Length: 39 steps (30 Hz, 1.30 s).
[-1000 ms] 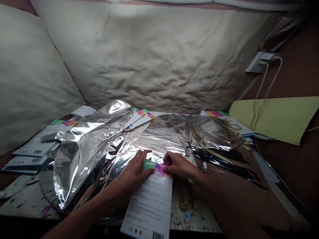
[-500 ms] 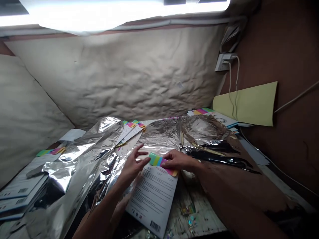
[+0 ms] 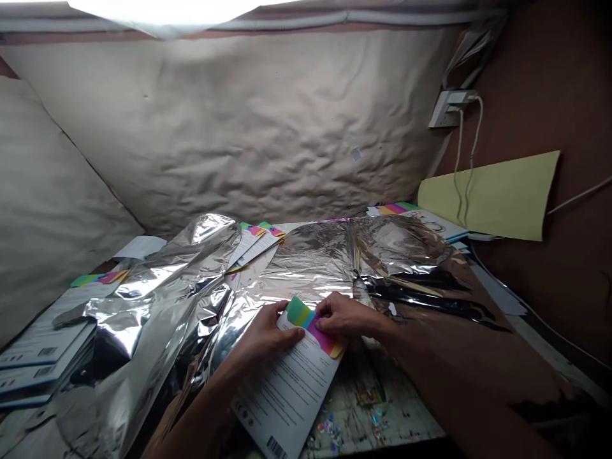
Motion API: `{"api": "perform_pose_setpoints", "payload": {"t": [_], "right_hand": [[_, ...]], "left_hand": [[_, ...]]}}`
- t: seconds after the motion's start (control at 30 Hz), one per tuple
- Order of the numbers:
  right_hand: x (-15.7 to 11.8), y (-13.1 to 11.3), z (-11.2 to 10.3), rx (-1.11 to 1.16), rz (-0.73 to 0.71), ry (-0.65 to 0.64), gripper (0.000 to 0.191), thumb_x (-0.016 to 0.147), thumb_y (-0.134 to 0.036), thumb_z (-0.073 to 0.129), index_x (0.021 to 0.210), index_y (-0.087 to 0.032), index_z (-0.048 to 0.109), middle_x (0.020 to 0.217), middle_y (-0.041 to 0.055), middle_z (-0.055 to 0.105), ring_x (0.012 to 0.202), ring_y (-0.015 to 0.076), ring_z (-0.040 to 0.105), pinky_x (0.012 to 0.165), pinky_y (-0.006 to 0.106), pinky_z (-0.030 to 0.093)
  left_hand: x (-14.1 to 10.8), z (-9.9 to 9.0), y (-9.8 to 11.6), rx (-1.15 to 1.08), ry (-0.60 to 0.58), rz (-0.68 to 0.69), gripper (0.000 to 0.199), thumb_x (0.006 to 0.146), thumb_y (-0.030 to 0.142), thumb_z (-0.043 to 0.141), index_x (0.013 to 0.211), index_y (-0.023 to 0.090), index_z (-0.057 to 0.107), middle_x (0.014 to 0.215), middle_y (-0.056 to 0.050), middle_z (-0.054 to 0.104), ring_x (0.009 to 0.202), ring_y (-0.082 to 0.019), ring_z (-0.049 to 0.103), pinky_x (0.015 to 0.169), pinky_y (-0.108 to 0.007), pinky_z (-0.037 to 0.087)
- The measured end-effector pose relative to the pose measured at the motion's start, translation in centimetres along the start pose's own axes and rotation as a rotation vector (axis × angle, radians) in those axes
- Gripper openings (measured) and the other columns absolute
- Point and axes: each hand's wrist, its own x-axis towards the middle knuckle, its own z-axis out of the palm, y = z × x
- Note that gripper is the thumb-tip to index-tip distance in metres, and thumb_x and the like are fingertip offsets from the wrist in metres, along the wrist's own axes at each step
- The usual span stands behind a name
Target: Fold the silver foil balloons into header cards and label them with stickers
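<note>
White printed card (image 3: 291, 382) with a rainbow-striped header (image 3: 318, 331), lying diagonally at the near edge of the worktop, barcode (image 3: 276, 447) at the end nearest the person, header end overlapping a flat silver foil balloon (image 3: 306, 268).

Left hand (image 3: 262, 338): grasping the card's left edge, thumb across the printed face. Right hand (image 3: 344, 317): closed in a pinch on the header's right side, fingertips (image 3: 321, 309) pressed on the coloured stripes. Both forearms come in from the near edge; card held between the hands.

Surroundings: a second crumpled silver foil balloon (image 3: 153, 306) sprawls left of the left hand, touching the first. Stack of white printed cards (image 3: 43, 357) at far left, partly under the foil. More cards with rainbow headers (image 3: 253, 245) fan out behind the foil, another pile (image 3: 411, 215) at back right. Scuffed, paint-flecked worktop (image 3: 406, 414) shows at lower right, scattered with iridescent sequins (image 3: 329, 427). Pale yellow card sheet (image 3: 488, 197) leans against a brown wall (image 3: 549, 83), below a white wall socket (image 3: 447, 108) with white cables (image 3: 461, 166) hanging down. Creased cream backing sheet (image 3: 239, 127) fills the rear.
</note>
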Motion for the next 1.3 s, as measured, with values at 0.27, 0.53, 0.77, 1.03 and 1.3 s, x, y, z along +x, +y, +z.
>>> {"api": "perform_pose_setpoints", "payload": {"t": [0.27,0.53,0.77,1.03,1.3], "right_hand": [[0.2,-0.9,1.8,-0.219,-0.05,0.17,0.016,0.069,-0.019,0.054,0.072,-0.015,0.069,0.061,-0.0032,0.058,0.057,0.0103,0.047,0.05,0.022,0.029],[0.5,-0.1,2.4,-0.093,-0.064,0.197,0.011,0.066,-0.017,0.055,0.073,-0.016,0.064,0.066,-0.0033,0.058,0.061,0.0106,0.049,0.051,0.02,0.031],[0.1,-0.4,1.4,0.301,0.032,-0.089,0.018,0.061,-0.023,0.062,0.077,-0.015,0.064,0.065,-0.0042,0.056,0.055,0.0095,0.046,0.05,0.021,0.033],[0.0,-0.4,3.0,-0.003,-0.079,0.229,0.014,0.062,-0.013,0.061,0.075,-0.018,0.061,0.069,-0.0035,0.058,0.063,0.0107,0.049,0.053,0.021,0.031],[0.4,0.1,2.0,0.798,0.065,-0.09,0.05,0.059,-0.015,0.082,0.105,-0.017,0.062,0.074,-0.0025,0.067,0.058,0.009,0.058,0.06,0.022,0.046]], "left_hand": [[-0.1,-0.8,-0.5,0.087,-0.001,0.031,0.039,0.073,0.033,0.074,0.106,0.014,0.066,0.091,-0.006,0.072,0.077,-0.022,0.067,0.066,-0.028,0.051],[-0.2,-0.8,0.2,0.029,-0.047,0.019,0.039,0.075,0.031,0.073,0.111,0.017,0.066,0.092,-0.005,0.072,0.075,-0.021,0.065,0.066,-0.028,0.05],[-0.5,-1.0,1.2,0.028,-0.152,0.016,0.037,0.072,0.029,0.077,0.105,0.016,0.066,0.093,-0.003,0.069,0.082,-0.02,0.064,0.072,-0.027,0.05],[-0.7,-1.2,0.9,0.199,-0.1,0.028,0.029,0.077,0.027,0.072,0.103,0.017,0.066,0.096,-0.003,0.07,0.083,-0.02,0.064,0.072,-0.027,0.05],[-1.1,-1.6,1.9,-0.029,-0.117,-0.045,0.042,0.073,0.032,0.079,0.108,0.016,0.065,0.095,-0.004,0.071,0.083,-0.02,0.065,0.072,-0.028,0.052]]}}
